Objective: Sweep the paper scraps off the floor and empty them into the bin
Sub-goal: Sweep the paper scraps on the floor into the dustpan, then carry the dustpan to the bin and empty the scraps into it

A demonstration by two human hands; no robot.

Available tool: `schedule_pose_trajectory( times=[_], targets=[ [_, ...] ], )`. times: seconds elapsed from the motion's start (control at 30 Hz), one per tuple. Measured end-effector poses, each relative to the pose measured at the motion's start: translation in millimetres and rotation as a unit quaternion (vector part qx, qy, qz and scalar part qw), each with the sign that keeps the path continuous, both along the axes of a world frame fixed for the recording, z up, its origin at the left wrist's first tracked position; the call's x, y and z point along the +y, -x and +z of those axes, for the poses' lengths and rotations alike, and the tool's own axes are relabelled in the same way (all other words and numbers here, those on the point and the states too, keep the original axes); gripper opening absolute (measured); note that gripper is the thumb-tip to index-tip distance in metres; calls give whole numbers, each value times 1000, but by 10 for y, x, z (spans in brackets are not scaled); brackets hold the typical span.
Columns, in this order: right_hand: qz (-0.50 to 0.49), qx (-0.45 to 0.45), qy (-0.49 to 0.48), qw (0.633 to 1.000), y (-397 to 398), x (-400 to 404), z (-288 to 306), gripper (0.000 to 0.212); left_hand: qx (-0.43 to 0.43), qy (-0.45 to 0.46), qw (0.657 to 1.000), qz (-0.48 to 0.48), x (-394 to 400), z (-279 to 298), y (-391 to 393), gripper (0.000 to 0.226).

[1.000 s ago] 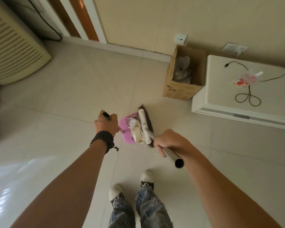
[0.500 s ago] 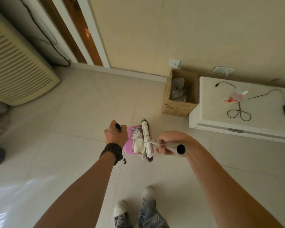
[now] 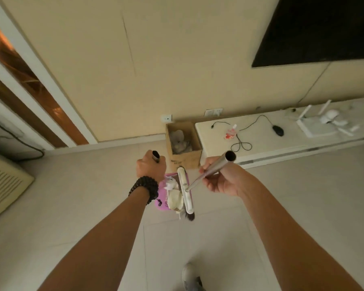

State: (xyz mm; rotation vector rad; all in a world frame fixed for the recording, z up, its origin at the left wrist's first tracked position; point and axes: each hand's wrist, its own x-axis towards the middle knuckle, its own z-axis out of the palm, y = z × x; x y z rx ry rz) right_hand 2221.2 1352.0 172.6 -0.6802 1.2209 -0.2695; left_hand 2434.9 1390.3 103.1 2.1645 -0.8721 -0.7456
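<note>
Head view: left hand (image 3: 150, 169) is fisted around the dustpan (image 3: 164, 198) handle, and right hand (image 3: 221, 181) is closed on the broom (image 3: 186, 190) pole. The paper scraps (image 3: 173, 196) sit in the pan, pinned by the broom head. The cardboard bin (image 3: 183, 143) is at 12 o'clock, just past the pan. To do it well: keep the pan level and the broom pressed against the load, and tip only once over the box mouth. Versus half a second ago, the camera has tilted up, the bin sits closer to the hands, and the broom pole is raised.
</note>
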Motion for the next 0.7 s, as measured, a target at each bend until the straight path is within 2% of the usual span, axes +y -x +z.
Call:
schedule_pose_trajectory(
  times=[0.1,0.2,0.3,0.37,0.47,0.57,0.7],
  targets=[
    [-54,-38,15,998,410,159,221,14,5,-6,999,-48,-90,242,261,23],
    [-141,-58,75,986,890,297,441,28,-6,-2,994,-111,-236,509,648,20],
    [-269,-112,132,948,1411,420,659,35,-17,8,985,-171,-416,770,1157,25],
    [-297,-110,191,929,1723,461,743,39,-22,16,979,-204,-537,905,1503,26],
    [-275,59,321,905,2190,444,871,27,-35,30,965,-258,-708,1179,2155,30],
    [-245,248,412,842,2753,377,964,19,-12,37,950,-308,-934,1370,2855,31],
    [-248,356,470,769,3726,248,1080,10,-11,23,932,-361,-1240,1533,3880,24]
  ],
)
